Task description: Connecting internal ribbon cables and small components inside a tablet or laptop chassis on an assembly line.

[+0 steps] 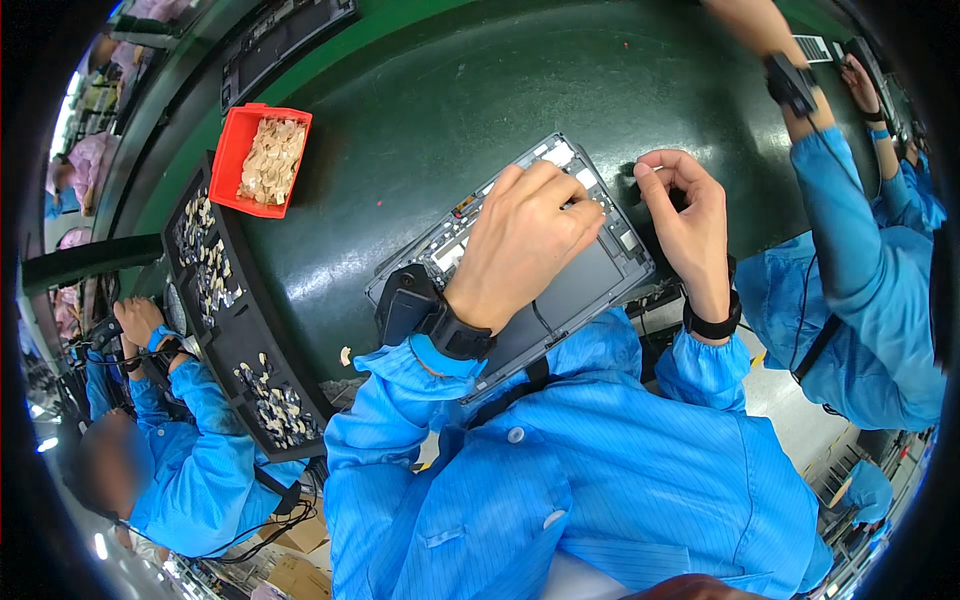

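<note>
A thin grey laptop-like housing (590, 277) with small parts along its upper edge lies tilted at the green bench's near edge, in front of my body. My left hand (525, 235) is over it, fingers curled and pressed together close to its surface; what they hold, if anything, is hidden. Just off the housing's right edge, my right hand (692, 205) is raised with thumb and forefinger pinched; anything between them is too small to make out. Both wrists wear black bands, the left one with a bulky black module.
To the left, a red bin (225, 170) holds many small tan pieces. Beside it a long black tray (235, 335) carries loose small parts. Another dark housing (285, 45) lies at the far left. Co-workers in blue sit on either side; one's arm (840, 170) reaches over the bench (420, 110) at right.
</note>
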Tool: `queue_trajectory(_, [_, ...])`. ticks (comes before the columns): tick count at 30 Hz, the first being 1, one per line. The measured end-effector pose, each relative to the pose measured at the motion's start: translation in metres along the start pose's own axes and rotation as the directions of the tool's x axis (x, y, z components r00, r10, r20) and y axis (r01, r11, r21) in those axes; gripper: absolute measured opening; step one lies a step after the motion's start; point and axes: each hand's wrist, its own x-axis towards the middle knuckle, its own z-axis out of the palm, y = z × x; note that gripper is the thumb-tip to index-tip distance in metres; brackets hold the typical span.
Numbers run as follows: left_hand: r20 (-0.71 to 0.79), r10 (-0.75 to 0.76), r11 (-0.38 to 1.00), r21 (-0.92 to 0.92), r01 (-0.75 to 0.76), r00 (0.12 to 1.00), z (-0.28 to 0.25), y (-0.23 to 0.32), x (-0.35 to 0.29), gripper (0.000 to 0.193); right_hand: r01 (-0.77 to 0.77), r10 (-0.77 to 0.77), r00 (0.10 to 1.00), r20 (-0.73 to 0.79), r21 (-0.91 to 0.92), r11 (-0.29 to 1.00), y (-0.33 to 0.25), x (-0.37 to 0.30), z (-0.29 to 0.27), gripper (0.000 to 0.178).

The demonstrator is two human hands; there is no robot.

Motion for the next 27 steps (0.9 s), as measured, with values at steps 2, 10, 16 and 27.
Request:
queue_trajectory(2, [-0.014,0.004,1.0,0.003,-0.004,1.0,0.003,0.0,0.0,0.014,-0.013,0.013,1.0,0.005,-0.029,0.999,-0.001,0.0,0.0,0.014])
queue_trajectory(10, [-0.01,-0.011,0.999,-0.043,0.011,1.0,0.011,0.001,-0.004,0.014,0.088,-0.07,0.993,0.094,-0.206,0.975,-0.001,-0.006,0.002,0.018])
queue_trajectory(16, [0.048,-0.072,0.992,0.103,0.066,0.996,0.008,0.023,-0.01,0.027,0.128,-0.079,0.984,0.159,-0.325,0.937,-0.005,-0.006,-0.001,0.021])
queue_trajectory(27, [0.26,-0.204,0.971,0.173,0.163,0.944,0.002,0.069,-0.058,0.076,0.189,-0.139,0.98,0.139,-0.465,0.865,-0.015,-0.014,0.015,0.016])
